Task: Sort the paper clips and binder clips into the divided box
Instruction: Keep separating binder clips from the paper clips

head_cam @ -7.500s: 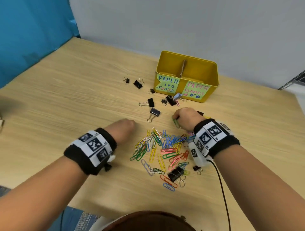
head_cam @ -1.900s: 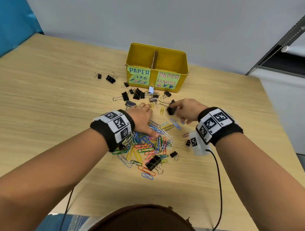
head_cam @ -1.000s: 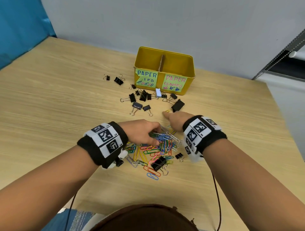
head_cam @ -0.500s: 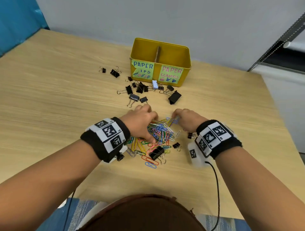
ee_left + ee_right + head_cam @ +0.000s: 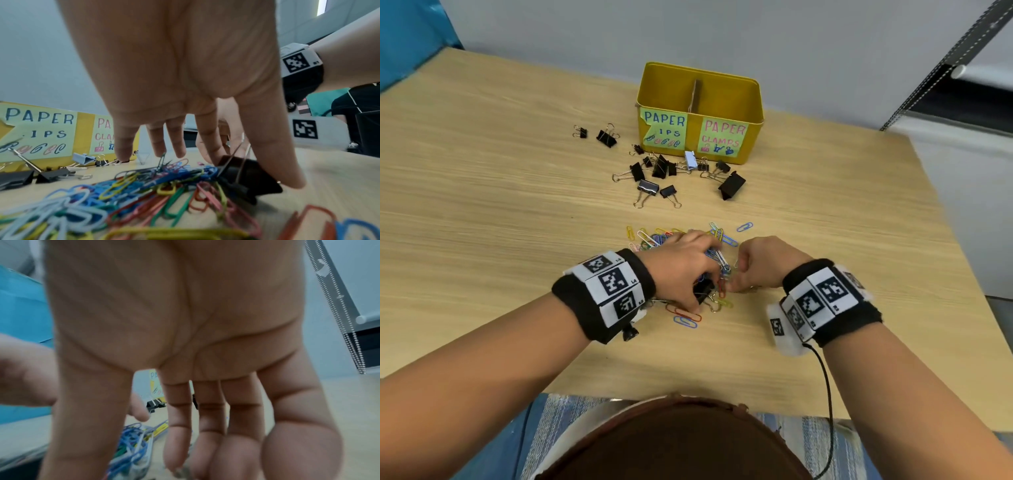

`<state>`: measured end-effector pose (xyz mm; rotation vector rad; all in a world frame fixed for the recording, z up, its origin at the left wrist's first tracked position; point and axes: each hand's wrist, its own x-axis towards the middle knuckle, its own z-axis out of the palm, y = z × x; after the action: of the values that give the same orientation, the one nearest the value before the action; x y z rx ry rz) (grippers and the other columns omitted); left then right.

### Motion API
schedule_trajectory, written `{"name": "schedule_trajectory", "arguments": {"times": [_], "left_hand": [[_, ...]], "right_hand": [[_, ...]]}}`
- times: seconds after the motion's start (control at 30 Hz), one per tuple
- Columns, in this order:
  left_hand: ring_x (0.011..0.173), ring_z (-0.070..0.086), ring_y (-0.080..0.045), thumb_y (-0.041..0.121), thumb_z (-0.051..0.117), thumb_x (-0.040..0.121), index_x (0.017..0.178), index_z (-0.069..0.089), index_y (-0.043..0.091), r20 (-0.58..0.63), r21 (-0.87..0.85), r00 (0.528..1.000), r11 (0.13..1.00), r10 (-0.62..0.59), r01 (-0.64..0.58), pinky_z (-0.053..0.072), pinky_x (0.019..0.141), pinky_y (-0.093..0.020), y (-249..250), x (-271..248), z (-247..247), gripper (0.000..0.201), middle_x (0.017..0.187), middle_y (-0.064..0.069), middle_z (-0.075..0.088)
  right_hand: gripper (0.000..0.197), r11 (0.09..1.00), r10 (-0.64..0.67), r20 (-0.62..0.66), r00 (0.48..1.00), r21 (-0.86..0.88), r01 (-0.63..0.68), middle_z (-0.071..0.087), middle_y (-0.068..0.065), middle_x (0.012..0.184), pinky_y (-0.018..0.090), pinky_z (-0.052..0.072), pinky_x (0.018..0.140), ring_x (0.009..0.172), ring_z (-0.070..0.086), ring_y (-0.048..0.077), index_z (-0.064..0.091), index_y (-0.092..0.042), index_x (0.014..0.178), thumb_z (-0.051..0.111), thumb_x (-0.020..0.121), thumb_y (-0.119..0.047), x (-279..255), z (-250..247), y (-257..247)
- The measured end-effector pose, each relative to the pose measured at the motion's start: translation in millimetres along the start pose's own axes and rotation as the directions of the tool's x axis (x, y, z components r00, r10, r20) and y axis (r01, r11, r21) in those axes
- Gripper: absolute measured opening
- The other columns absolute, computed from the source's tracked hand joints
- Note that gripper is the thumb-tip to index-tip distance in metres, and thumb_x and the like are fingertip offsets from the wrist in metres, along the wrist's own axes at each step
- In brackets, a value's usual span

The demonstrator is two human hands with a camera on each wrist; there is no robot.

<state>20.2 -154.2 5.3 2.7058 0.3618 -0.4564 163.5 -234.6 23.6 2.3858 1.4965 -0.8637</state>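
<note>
Both hands [image 5: 722, 270] over paper clips [image 5: 115, 193], near yellow divided box [image 5: 700, 113].

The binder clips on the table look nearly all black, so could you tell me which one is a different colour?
The pale blue binder clip, lying right against the yellow box's front wall below the gap between its two labels. Every other binder clip in view is black.
</note>
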Motion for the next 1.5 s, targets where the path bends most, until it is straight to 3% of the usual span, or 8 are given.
{"name": "schedule_trajectory", "arguments": {"times": [0.13, 0.33, 0.57, 0.7, 0.87, 1.1, 1.3, 1.5], "left_hand": [[0.142, 0.011, -0.022, 0.047, 0.071, 0.071, 0.118, 0.062, 0.028, -0.067, -0.015, 0.998, 1.0, 0.014, -0.015, 0.013, 0.118, -0.039, 8.4, -2.4, -7.6, 0.051, 0.151, -0.004, 0.021], [0.142, 0.009, -0.025, 0.055, 0.067, 0.071, 0.116, 0.065, 0.022, -0.062, 0.075, 0.994, 0.993, 0.093, -0.088, 0.006, 0.119, -0.045, 43.5, 10.0, 7.6, 0.055, 0.152, -0.007, 0.018], [0.145, 0.002, -0.027, 0.051, 0.071, 0.068, 0.135, 0.045, 0.032, -0.05, 0.045, 0.999, 0.999, -0.006, 0.008, 0.004, 0.118, -0.053, 24.9, 3.0, 2.7, 0.074, 0.155, -0.006, 0.01], [0.142, 0.011, -0.024, 0.029, 0.065, 0.08, 0.133, 0.046, 0.037, -0.106, -0.027, 0.991, 0.996, -0.084, 0.081, 0.012, 0.116, -0.043, 5.3, -10.2, -9.3, 0.056, 0.152, -0.004, 0.018], [0.143, 0.009, -0.025, 0.025, 0.06, 0.084, 0.121, 0.058, 0.041, -0.074, 0.056, 0.997, 0.998, 0.014, -0.01, 0.01, 0.118, -0.047, 8.2, -6.7, -3.6, 0.041, 0.153, -0.003, 0.019], [0.141, 0.015, -0.026, 0.027, 0.065, 0.08, 0.098, 0.065, 0.02, -0.08, 0.122, 0.997, 0.992, -0.005, 0.014, 0.002, 0.116, -0.058, 24.0, 12.6, 5.8, 0.019, 0.143, -0.007, 0.031], [0.139, 0.018, -0.03, 0.015, 0.053, 0.084, 0.102, 0.066, 0.013, -0.186, 0.242, 0.979, 0.962, -0.08, 0.124, -0.001, 0.113, -0.064, 20.8, 15.0, 4.4, 0.021, 0.14, -0.012, 0.034], [0.129, 0.031, -0.024, 0.031, 0.062, 0.08, 0.113, 0.054, 0.019, -0.217, 0.095, 0.97, 0.986, -0.113, 0.136, 0.024, 0.111, -0.042, -2.4, -7.4, 1.5, 0.036, 0.134, -0.005, 0.038]], "right_hand": [[0.03, 0.998, -0.016, -0.044, 0.999, -0.054, 0.013, 0.062, 0.009, 0.096, 0.027, 0.043, 0.068, 0.089, 0.058, 0.024, 0.065, -0.009, 0.1, 0.071, 0.075, -0.025, -2.3, 2.3, 0.7], [0.021, 0.995, 0.047, 0.0, 0.999, -0.093, -0.047, 0.056, 0.001, 0.08, 0.008, 0.032, 0.03, 0.049, 0.039, 0.003, 0.067, -0.009, 0.097, 0.069, 0.076, -0.011, -5.8, -9.6, 23.5], [0.028, 0.993, 0.119, -0.062, 0.991, -0.015, -0.12, 0.063, 0.007, 0.109, 0.026, 0.041, 0.069, 0.09, 0.053, 0.019, 0.065, -0.011, 0.106, 0.068, 0.078, -0.008, 0.5, -25.8, 39.7], [0.034, 0.996, 0.073, -0.113, 0.991, -0.048, -0.079, 0.057, 0.01, 0.127, 0.027, 0.042, 0.088, 0.117, 0.052, 0.026, 0.058, -0.011, 0.121, 0.049, 0.088, -0.007, 14.3, -22.7, 27.6], [0.03, 0.997, -0.034, -0.075, 0.997, 0.069, 0.039, 0.054, 0.002, 0.103, 0.027, 0.043, 0.084, 0.095, 0.051, 0.017, 0.063, -0.016, 0.112, 0.057, 0.083, -0.01, 24.0, -21.4, 11.0], [0.023, 0.998, 0.056, -0.109, 0.992, -0.031, -0.059, 0.059, 0.002, 0.096, 0.023, 0.042, 0.065, 0.086, 0.051, 0.016, 0.068, -0.012, 0.099, 0.062, 0.078, -0.003, 23.7, -17.5, 26.2], [0.022, 0.976, -0.027, -0.139, 0.99, 0.212, 0.056, 0.06, 0.002, 0.088, 0.03, 0.049, 0.079, 0.082, 0.055, 0.016, 0.069, -0.013, 0.096, 0.067, 0.076, -0.004, 22.9, -22.1, 20.3], [0.014, 0.988, 0.107, -0.045, 0.993, -0.106, -0.112, 0.062, 0.007, 0.094, 0.028, 0.047, 0.066, 0.085, 0.057, 0.022, 0.066, -0.01, 0.093, 0.063, 0.08, -0.006, 18.0, -23.8, 29.8]]}}
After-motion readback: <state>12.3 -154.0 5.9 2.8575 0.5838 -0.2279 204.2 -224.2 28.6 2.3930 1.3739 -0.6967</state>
